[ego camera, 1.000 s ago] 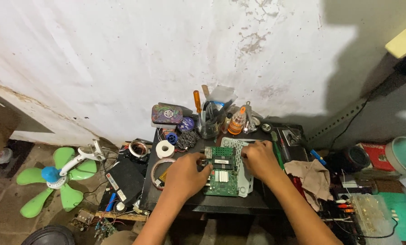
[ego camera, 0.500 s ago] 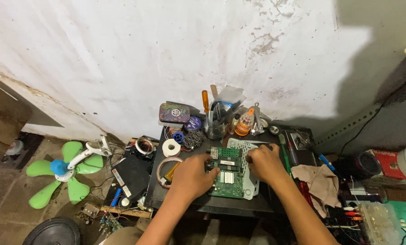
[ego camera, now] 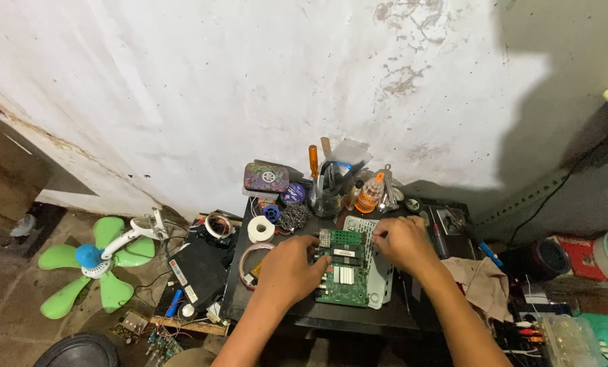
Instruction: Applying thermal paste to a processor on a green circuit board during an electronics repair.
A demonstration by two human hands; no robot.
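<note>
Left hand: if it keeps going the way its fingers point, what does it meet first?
The left hand points right, fingers already at the left edge of the green circuit board. Going straight on, it would slide across the board first, then probably meet the right hand, though depth is hard to judge.

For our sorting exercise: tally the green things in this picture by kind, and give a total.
Green circuit board under the left hand and right hand: 1
Green-bladed fan on the floor: 1
Total: 2

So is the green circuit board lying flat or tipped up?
Flat: the green circuit board lies face up on the pale metal plate, both hands at its edges.
</note>
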